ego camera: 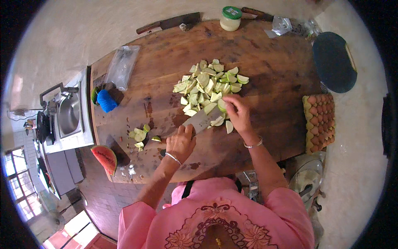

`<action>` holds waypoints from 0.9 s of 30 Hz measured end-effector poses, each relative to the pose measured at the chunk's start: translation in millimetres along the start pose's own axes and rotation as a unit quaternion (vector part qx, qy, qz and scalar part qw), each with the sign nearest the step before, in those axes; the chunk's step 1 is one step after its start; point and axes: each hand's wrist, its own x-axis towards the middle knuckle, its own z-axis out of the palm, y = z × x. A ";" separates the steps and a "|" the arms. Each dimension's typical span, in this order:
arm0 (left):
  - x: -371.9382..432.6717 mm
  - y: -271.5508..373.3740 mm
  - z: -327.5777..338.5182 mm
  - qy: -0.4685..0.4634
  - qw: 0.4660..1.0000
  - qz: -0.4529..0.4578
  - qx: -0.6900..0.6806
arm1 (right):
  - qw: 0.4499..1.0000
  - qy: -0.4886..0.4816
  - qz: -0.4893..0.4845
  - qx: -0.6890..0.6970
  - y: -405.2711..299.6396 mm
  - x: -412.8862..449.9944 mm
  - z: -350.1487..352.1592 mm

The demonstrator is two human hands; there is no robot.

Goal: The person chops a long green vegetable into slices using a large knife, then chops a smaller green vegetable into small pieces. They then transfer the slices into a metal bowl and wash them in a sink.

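My left hand (181, 141) grips the handle end of a broad steel kitchen knife (199, 123). Its blade slants up and right into a heap of cut pale-fleshed, green-skinned produce (205, 82). With its fingertips, my right hand (240, 115) holds a green-edged piece (222, 105) close beside the far end of the blade. A few half-round slices (229, 126) lie loose below that hand. Everything rests on a brown wooden tabletop (273, 124). The knife handle is mostly hidden by my left hand.
Trimmings (140, 135), a watermelon wedge (105, 159), a blue foam net (106, 101) and a plastic bag (122, 67) are left. Along the back are a cleaver (174, 23) and green-lidded jar (230, 19). An egg tray (319, 123) sits right; a sink (70, 113) stands far left.
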 end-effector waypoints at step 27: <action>-129.3 -180.3 -32.1 0.148 0.939 -0.121 -0.286 | 0.928 -0.265 -0.169 -0.201 -39.3 66.3 210.9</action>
